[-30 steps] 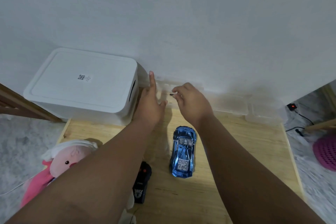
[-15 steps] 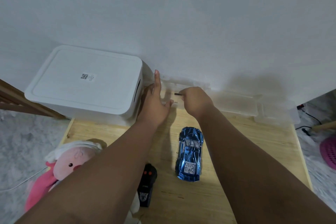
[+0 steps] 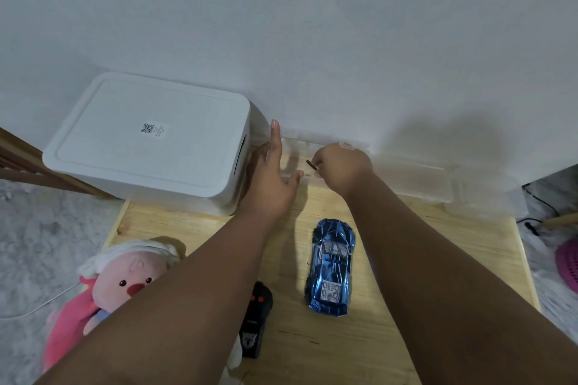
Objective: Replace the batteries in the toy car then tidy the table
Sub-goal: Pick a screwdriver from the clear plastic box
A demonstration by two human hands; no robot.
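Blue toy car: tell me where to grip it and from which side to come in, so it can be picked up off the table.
Take the blue toy car across its middle, thumb on one long side and fingers on the other, coming straight down from above. It sits upright on the wooden table, long and narrow, with bare wood along both flanks. The right hand looks nearer, but it pinches a small dark object.

Both your arms reach forward past the toy car (image 3: 331, 267). Your left hand (image 3: 271, 180) is flat, fingers spread; your right hand (image 3: 339, 167) is curled, pinching a small dark piece (image 3: 311, 164).
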